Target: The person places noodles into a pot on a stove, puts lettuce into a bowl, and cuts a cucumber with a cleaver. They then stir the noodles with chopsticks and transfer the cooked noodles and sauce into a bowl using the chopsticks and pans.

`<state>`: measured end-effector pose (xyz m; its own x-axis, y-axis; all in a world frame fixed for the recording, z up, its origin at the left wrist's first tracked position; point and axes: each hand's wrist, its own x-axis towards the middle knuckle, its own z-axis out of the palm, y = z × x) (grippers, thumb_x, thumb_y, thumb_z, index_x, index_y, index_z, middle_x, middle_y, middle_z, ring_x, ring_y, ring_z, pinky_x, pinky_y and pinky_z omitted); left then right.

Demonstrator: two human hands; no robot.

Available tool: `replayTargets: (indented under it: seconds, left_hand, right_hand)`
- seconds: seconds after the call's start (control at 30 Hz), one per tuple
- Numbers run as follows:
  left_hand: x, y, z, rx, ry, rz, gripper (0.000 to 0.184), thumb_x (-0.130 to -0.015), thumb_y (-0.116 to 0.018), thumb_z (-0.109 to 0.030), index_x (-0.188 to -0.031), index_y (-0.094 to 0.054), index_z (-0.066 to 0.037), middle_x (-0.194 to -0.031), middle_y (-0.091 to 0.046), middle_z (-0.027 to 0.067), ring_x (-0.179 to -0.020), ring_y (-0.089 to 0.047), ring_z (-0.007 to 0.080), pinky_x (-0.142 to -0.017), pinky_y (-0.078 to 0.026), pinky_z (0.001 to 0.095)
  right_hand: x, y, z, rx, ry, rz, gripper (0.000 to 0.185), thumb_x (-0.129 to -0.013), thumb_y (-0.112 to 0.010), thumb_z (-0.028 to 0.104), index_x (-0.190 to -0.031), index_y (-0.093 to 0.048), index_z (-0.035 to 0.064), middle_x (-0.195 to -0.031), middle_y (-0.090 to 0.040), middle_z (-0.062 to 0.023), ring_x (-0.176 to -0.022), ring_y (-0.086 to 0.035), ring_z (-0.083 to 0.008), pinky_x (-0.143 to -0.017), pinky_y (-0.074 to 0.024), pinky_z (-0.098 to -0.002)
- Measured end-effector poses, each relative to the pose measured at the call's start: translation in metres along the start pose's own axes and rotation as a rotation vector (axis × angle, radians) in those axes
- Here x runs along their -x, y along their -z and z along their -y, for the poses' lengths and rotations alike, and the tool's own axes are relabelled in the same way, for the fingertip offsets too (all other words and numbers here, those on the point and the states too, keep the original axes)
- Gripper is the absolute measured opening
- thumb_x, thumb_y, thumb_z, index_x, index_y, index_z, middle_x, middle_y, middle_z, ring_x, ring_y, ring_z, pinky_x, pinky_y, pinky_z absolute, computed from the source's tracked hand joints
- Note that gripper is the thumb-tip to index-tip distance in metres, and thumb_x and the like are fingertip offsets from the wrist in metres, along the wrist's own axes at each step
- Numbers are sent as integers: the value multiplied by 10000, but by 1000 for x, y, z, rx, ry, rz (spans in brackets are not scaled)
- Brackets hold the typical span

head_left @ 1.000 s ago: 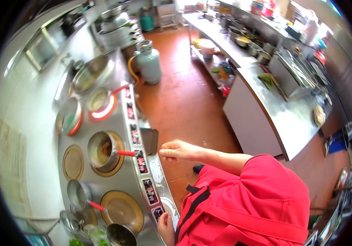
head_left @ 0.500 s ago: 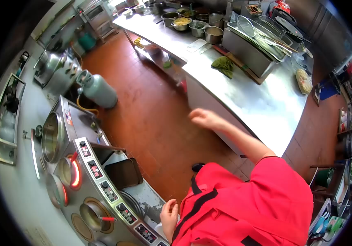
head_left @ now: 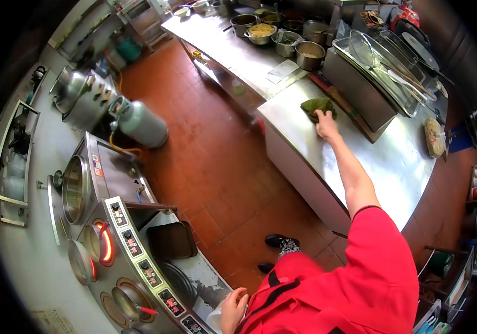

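Possibly, the green cloth (head_left: 316, 104) could slip from the right hand (head_left: 328, 128).
It lies on the table (head_left: 299, 142), beside a long brown board (head_left: 355, 116); the fingers (head_left: 319, 114) touch its edge, but whether they pinch it I cannot tell. A too shallow hold could cause this.

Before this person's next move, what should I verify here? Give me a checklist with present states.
1. Right hand at the green cloth: ok, touching its near edge.
2. Grip on the cloth firm: cannot tell, the grasp is partly hidden.
3. Cloth clear of the wooden board: cannot tell, they lie very close together.
4. Left hand away from the cloth: ok, it is beside the stove, well apart.
5. Heat off at the burner: not ok, it glows red.
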<state>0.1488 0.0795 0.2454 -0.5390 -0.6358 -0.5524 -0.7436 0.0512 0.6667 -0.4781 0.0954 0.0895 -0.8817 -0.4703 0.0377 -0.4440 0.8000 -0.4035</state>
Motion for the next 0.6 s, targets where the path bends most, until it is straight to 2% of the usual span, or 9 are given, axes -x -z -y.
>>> replayTargets:
  seconds: [0.13, 0.2, 0.27, 0.37, 0.4, 0.43, 0.47, 0.53, 0.6]
  left_hand:
    - [-16, -7, -4, -31, -165, 39, 206, -850, -631, -134, -1026, -632, -27, -895, -644, 125, -728, -631, 234, -670, -497, 320]
    - [-34, -13, 7, -19, -250, 24, 254, -845, -643, -159, -1062, -618, -29, -999, -622, 140, -848, -619, 262, -739, -493, 319]
    - [-54, -15, 7, -105, -463, -59, 328, -842, -652, -175, -1136, -589, -43, -1080, -599, 144, -946, -607, 273, -797, -489, 318]
    - [-83, -21, 2, 295, -366, -19, 689, -801, -704, -136, -1376, -327, -91, -1195, -537, 121, -1083, -551, 268, -904, -459, 337]
    - [-92, -24, -8, 467, -391, 17, 778, -790, -716, -119, -1411, -249, -103, -1206, -528, 116, -1095, -543, 264, -918, -454, 342]
    - [-97, -26, -14, 640, -424, 51, 870, -779, -728, -102, -1446, -171, -114, -1218, -518, 110, -1108, -535, 260, -932, -449, 347]
    - [-90, -23, -24, 422, -378, 92, 906, -770, -741, -73, -1436, -128, -84, -1242, -505, 110, -1124, -523, 244, -938, -447, 362]
    - [-116, -55, -23, 825, -461, 269, 775, -809, -719, -110, -1399, -217, -72, -1218, -528, 108, -1103, -537, 206, -915, -453, 340]
    - [-115, -57, -63, 626, -553, 90, 655, -816, -719, -178, -1328, -339, -29, -1129, -585, 125, -1029, -581, 207, -907, -457, 323]
  right_hand:
    - [38, -22, 22, -101, 221, 65, 385, -737, -537, 60, -1102, -579, 176, -1096, -476, -200, -930, -558, -403, -819, -469, -457]
    - [79, -18, 52, -111, 397, 174, 332, -751, -534, 83, -1073, -593, 141, -1023, -533, -153, -846, -591, -319, -720, -505, -404]
    - [124, -22, 83, -644, 253, 578, 309, -779, -524, 147, -1078, -588, 105, -949, -571, -92, -746, -583, -218, -588, -505, -328]
    - [234, 14, 146, -1086, -132, 1007, 251, -803, -522, 230, -979, -603, 71, -864, -579, -37, -685, -559, -121, -508, -478, -274]
    - [270, 9, 160, -1230, -264, 1155, 188, -833, -504, 223, -925, -616, 102, -802, -569, 7, -561, -486, -97, -408, -342, -238]
    - [311, 3, 174, -1407, -390, 1215, 159, -861, -493, 216, -925, -611, 131, -776, -558, 31, -543, -466, -86, -410, -311, -222]
    - [329, 8, 183, -1422, -517, 1367, 171, -887, -502, 210, -973, -615, 116, -817, -595, 11, -655, -536, -100, -493, -413, -244]
    - [338, -5, 181, -1813, -596, 1286, 221, -911, -513, 199, -1044, -617, 56, -971, -658, -58, -854, -619, -169, -772, -518, -341]
    - [312, 10, 170, -1958, -746, 1138, 261, -895, -520, 234, -1053, -614, 49, -993, -660, -83, -881, -630, -203, -798, -524, -365]
